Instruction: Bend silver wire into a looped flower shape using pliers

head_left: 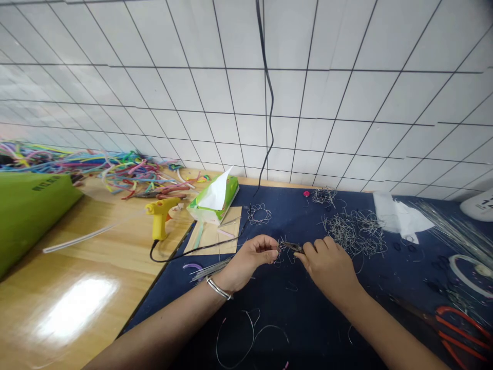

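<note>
My left hand (pixel 257 256) pinches a small bent-wire piece (pixel 285 253) between thumb and fingertips, above the dark blue mat. From the right, my right hand (pixel 325 262) grips a pair of pliers (pixel 293 247), whose jaws reach to the wire beside my left fingertips. Whether the jaws are clamped on the wire is too small to tell. A flower-shaped wire ring (pixel 260 214) lies just beyond my hands. Past my right hand sits a tangled heap of wire pieces (pixel 354 232). A bundle of straight wires (pixel 211 270) lies partly behind my left wrist.
A yellow glue gun (pixel 159 216) stands at the left, its black cord (pixel 200 250) crossing the mat. Behind it are a tissue pack (pixel 213 200) and a pile of coloured pipe-like strands (pixel 127 172). Orange-handled scissors (pixel 458 329) lie at the right. Loose wire (pixel 252 334) curls in front.
</note>
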Available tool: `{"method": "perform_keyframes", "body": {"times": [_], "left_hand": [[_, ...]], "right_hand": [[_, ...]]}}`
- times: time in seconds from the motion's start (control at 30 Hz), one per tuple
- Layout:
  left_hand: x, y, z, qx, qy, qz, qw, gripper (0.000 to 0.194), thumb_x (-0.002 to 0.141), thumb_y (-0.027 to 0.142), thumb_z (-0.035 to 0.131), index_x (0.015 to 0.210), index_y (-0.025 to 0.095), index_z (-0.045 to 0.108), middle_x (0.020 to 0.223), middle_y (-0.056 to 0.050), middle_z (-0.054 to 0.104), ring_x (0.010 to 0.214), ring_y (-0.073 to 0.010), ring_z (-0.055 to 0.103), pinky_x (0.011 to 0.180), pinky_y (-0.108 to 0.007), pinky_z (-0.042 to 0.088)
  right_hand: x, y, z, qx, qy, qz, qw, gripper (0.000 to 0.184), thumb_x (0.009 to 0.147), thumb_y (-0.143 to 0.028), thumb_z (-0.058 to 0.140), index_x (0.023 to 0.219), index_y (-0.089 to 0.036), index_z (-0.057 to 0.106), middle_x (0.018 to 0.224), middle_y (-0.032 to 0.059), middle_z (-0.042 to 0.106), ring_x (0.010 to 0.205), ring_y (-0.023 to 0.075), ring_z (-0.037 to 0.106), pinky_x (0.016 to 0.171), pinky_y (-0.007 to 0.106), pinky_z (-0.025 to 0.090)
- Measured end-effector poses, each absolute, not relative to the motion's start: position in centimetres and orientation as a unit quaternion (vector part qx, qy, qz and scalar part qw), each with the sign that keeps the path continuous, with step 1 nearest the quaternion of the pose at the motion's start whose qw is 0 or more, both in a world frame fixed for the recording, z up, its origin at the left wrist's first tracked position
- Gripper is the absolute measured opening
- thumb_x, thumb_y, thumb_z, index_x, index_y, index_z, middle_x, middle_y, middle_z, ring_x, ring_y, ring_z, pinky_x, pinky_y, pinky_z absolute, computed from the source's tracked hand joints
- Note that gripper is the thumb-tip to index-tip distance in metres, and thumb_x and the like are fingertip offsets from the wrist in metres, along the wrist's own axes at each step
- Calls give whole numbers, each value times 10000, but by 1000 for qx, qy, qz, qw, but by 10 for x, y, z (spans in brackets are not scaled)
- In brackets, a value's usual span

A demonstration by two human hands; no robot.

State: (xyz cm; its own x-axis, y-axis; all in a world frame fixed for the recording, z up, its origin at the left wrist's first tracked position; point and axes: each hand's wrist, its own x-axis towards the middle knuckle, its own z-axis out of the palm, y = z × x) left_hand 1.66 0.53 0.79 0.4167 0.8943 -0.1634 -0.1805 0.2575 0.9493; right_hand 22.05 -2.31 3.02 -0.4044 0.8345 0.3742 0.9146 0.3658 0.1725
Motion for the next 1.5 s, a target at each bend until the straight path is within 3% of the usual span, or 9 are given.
{"method": "perform_keyframes", "body": {"times": [0.27, 0.47, 0.77, 1.03, 1.5], "left_hand": [[15, 7, 6, 490, 383, 382, 684, 156, 704, 201, 634, 836, 140, 579, 763, -9, 555, 654, -89, 479, 620, -229, 372], [15, 7, 7, 500, 389, 411, 655, 139, 707, 161, 613, 839, 150, 570, 810, -13, 572, 737, -104, 501, 710, -243, 379], [17, 5, 8, 501, 412, 430, 627, 154, 735, 244, 611, 843, 155, 548, 774, -3, 576, 719, -106, 523, 710, -251, 390], [16, 7, 5, 502, 412, 429, 628, 161, 756, 250, 594, 857, 155, 514, 748, -6, 574, 704, -114, 552, 707, -262, 407], [15, 8, 9, 477, 383, 467, 639, 106, 751, 194, 589, 812, 156, 510, 742, 4, 565, 688, -99, 529, 675, -240, 397]], "right_hand": [[221, -23, 29, -531, -818, -179, 127, 278, 853, -367, 425, 723, -160, 559, 633, 43, 478, 671, 148, 389, 598, 273, 257], [220, -24, 27, -541, -819, -137, 137, 288, 856, -371, 421, 708, -173, 569, 613, 34, 491, 655, 141, 405, 587, 260, 262], [218, -25, 24, -553, -814, -105, 147, 319, 862, -391, 407, 665, -187, 551, 601, 22, 511, 647, 134, 421, 570, 250, 248], [215, -27, 25, -528, -823, -145, 154, 280, 851, -372, 432, 705, -172, 563, 616, 31, 486, 651, 135, 407, 573, 252, 247], [226, -14, 23, -491, -851, -116, 148, 278, 850, -377, 422, 739, -168, 569, 675, 45, 488, 707, 150, 402, 668, 273, 301]]}}
